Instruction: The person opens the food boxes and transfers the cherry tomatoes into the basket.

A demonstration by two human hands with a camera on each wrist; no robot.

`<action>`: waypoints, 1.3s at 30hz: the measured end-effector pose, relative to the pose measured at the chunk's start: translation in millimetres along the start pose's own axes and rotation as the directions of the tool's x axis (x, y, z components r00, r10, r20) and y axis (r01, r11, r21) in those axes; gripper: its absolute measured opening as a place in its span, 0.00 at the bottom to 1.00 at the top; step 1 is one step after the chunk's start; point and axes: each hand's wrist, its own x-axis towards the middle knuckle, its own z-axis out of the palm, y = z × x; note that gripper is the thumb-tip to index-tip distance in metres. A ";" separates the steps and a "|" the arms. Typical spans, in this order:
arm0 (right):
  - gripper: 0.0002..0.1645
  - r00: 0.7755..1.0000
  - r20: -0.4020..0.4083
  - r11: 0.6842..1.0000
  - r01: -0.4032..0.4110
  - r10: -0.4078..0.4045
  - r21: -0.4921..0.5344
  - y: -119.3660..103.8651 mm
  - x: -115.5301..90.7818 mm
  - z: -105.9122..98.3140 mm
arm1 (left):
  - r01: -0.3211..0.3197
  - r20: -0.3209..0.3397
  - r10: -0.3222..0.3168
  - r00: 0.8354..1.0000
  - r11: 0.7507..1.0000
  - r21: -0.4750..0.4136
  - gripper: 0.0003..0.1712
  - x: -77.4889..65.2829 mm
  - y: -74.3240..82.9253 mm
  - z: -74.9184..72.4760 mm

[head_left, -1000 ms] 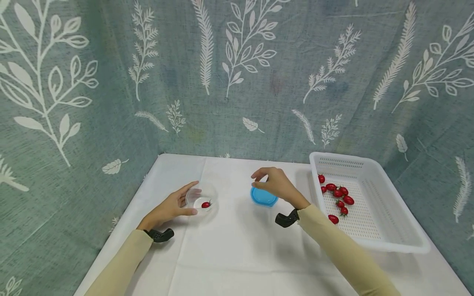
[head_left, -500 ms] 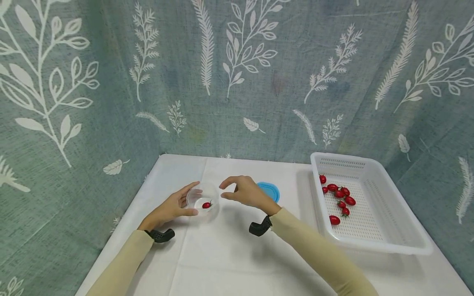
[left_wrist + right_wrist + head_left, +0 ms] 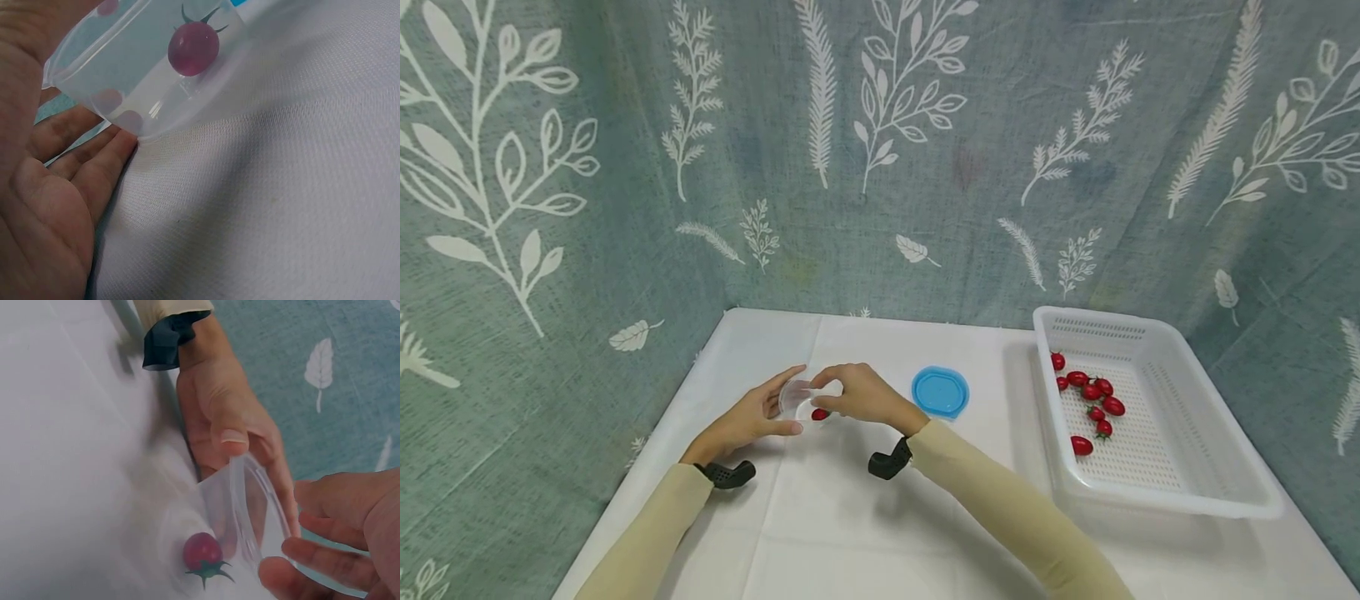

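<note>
My left hand (image 3: 747, 427) holds a small clear plastic container (image 3: 794, 398) on the left of the table, thumb on one side and fingers round the other. Several of its fingertips show through the wall in the left wrist view. Inside the container (image 3: 134, 81) lies one red cherry tomato (image 3: 194, 49) with a green stem. My right hand (image 3: 871, 398) is over the container's right side, fingers bent and spread near the rim. Nothing shows between its thumb and fingers in the right wrist view. Part of the tomato (image 3: 820, 414) is hidden behind it in the head view.
A blue lid (image 3: 940, 392) lies on the white tablecloth (image 3: 842, 517) right of the container. A white perforated basket (image 3: 1187, 502) stands on the right with several cherry tomatoes (image 3: 1112, 406) along its left side. Patterned green cloth (image 3: 880, 250) hangs behind and at both sides.
My right hand has moved left from above the blue lid to the container, leaving the lid uncovered. The left hand has stayed on the container, and the head view has shifted slightly.
</note>
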 end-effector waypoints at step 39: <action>0.16 0.960 0.259 0.957 -0.173 0.110 0.232 18.6 14.2 18.9 | -0.024 0.018 0.024 1.000 1.000 -0.013 0.60 -0.5 1.2 0.0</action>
